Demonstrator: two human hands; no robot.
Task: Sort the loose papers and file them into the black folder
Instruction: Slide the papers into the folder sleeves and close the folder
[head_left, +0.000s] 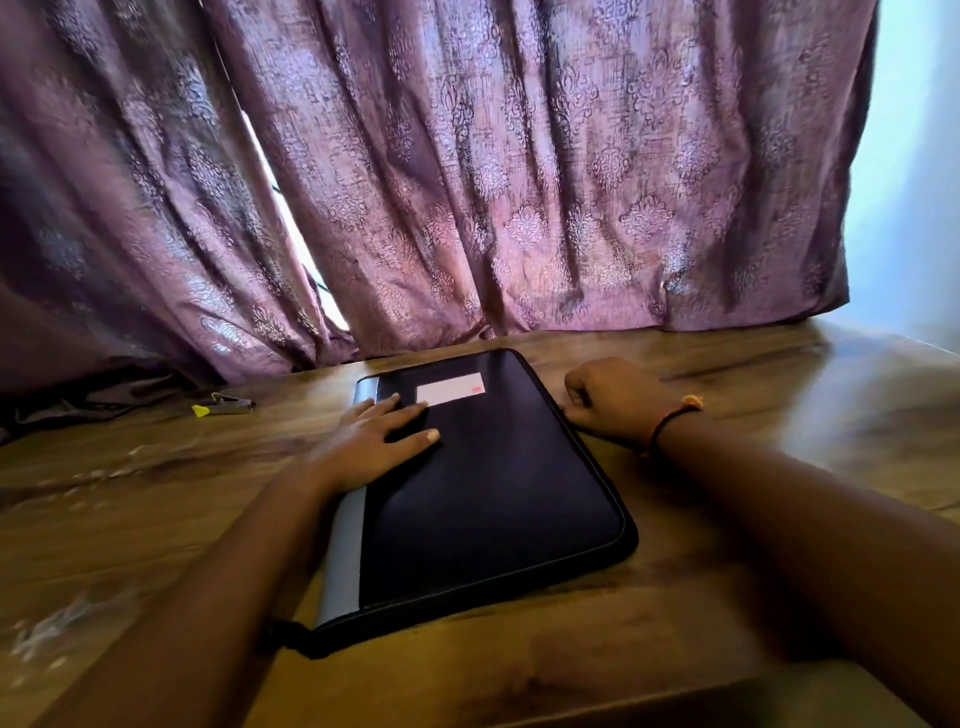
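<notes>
head view: the black folder lies closed and flat on the bench. its pale label near the far end is too blurred to read. the left hand rests on the cover, fingers straight and spread. the right hand is curled against the folder's right edge; whether it pinches anything, i cannot tell.

Closed black folder, left hand flat atop

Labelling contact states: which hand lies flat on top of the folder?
The left hand: fingers straight, palm down on the folder cover. The right hand is curled at the folder's right edge, not on top.
</notes>
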